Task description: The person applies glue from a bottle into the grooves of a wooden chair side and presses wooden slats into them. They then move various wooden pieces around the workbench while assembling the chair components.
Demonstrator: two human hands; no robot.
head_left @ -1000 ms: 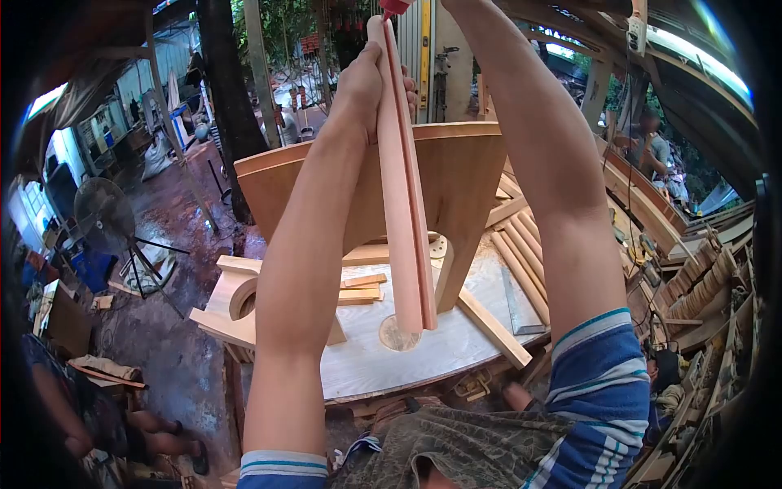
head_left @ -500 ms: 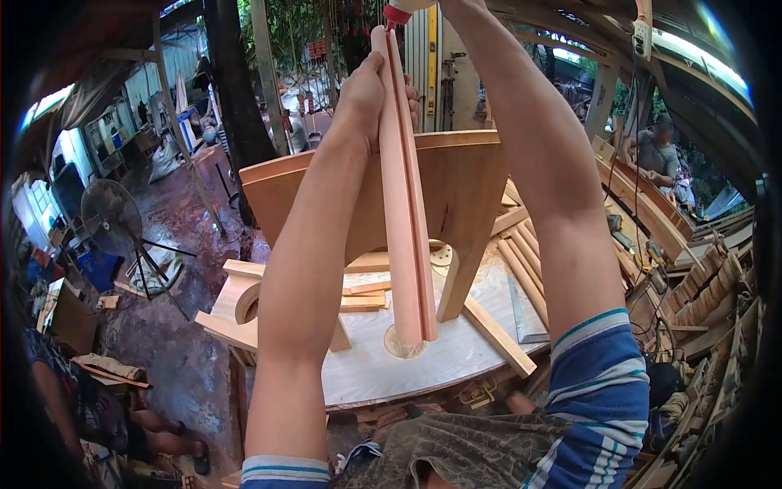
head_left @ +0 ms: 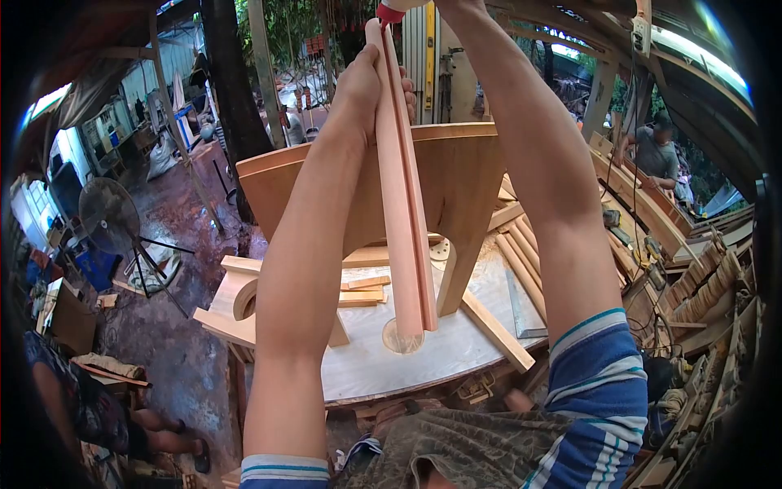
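My left hand (head_left: pixel 358 90) is wrapped around the upper part of a long wooden rail (head_left: pixel 399 212), its fingertips showing on the far side. A narrow groove runs down the length of the rail. The rail leans across a curved wooden panel (head_left: pixel 460 171), its lower end over a round disc (head_left: pixel 401 337) on the worktable (head_left: pixel 366 379). At the top edge my right hand (head_left: pixel 461 5), mostly cut off, holds a white squeeze bottle with a red cap (head_left: pixel 390 13). The bottle's tip is at the groove's upper end; whether anything flows out cannot be made out.
Small wood strips (head_left: pixel 364 292), a loose slat (head_left: pixel 497 332) and rounded rails (head_left: pixel 521 261) lie on the worktable. A cut-out wooden piece (head_left: pixel 230 301) stands at left. Beyond are a standing fan (head_left: pixel 110 216), a person (head_left: pixel 656 155) at right, and another person's legs (head_left: pixel 167 436) lower left.
The rail's lower end, my left hand and the bottle tip have shifted slightly up and left in view. The tip stays at the groove's upper end; both grips look unchanged.
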